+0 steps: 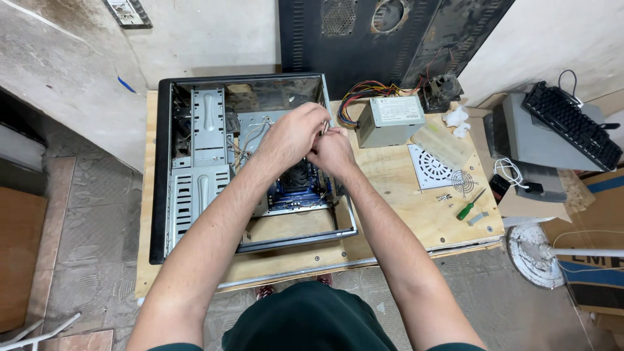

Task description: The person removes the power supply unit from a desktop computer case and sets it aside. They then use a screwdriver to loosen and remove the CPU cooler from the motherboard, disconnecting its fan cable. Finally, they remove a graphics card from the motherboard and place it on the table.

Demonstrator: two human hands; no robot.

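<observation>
Both hands pressed together over open case: left hand and right hand, fingers curled shut on small metal part, above motherboard. Case near table's left edge; bare plywood to right. One power supply, one green screwdriver, one keyboard.

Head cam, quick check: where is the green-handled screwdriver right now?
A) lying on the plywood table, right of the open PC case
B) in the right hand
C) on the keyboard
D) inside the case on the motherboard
A: the green-handled screwdriver lies on the plywood table, right of the open PC case, below the white fan grille; both the left hand and right hand are over the case, away from it.
</observation>
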